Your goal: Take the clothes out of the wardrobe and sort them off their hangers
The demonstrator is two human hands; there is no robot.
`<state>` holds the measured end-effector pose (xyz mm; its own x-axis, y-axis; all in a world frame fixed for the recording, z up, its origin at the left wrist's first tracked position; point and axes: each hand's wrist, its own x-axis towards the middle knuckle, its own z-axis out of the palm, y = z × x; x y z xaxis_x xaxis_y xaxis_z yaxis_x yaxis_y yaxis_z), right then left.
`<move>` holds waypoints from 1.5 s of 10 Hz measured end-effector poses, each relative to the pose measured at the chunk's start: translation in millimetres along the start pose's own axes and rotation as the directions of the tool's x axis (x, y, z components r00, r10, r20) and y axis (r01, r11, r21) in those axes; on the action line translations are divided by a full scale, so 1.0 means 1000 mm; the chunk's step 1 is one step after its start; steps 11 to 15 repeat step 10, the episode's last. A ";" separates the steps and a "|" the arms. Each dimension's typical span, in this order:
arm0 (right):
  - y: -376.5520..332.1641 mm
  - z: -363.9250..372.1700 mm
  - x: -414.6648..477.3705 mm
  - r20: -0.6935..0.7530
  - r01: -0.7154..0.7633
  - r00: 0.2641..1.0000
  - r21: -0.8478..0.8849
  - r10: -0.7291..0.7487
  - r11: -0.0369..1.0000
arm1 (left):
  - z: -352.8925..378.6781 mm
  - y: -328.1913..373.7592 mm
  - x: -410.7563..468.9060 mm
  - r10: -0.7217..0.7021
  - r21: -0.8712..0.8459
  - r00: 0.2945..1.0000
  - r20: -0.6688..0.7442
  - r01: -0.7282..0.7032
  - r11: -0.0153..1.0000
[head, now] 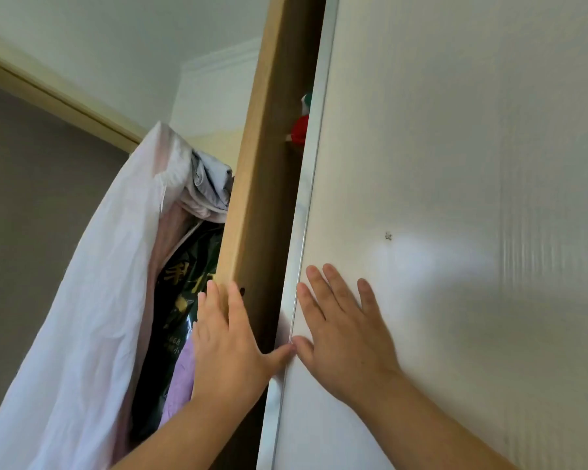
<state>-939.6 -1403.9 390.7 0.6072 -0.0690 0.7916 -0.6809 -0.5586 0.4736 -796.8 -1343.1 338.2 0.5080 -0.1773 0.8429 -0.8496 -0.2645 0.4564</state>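
Both grips are open (2 flat palms, fingers straight). The left hand (228, 347) lies on the wardrobe's wooden upright (265, 164), thumb touching the edge of the white door (455, 164). The right hand (347, 340) presses on the door face just beside it. The clothes (92, 300), white over pink, grey and lilac, bunch left of the upright around a dark printed bag (184, 290).

Bare forearms (438, 415) end in left hand (231, 351) and right hand (347, 344).
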 end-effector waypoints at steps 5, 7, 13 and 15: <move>-0.052 0.018 0.036 0.013 0.062 0.998 0.028 -0.062 0.998 | -0.001 -0.050 0.018 0.108 -0.142 0.994 0.017 -0.105 0.984; -0.061 0.024 0.044 -0.053 -0.018 0.998 0.095 0.023 0.995 | -0.002 -0.054 0.022 0.134 -0.127 0.991 -0.004 -0.134 0.983; -0.028 -0.012 0.045 -0.186 -0.103 0.962 0.429 0.199 0.897 | -0.038 -0.041 0.034 0.103 -0.222 0.982 0.159 -0.066 0.973; -0.028 -0.012 0.045 -0.186 -0.103 0.962 0.429 0.199 0.897 | -0.038 -0.041 0.034 0.103 -0.222 0.982 0.159 -0.066 0.973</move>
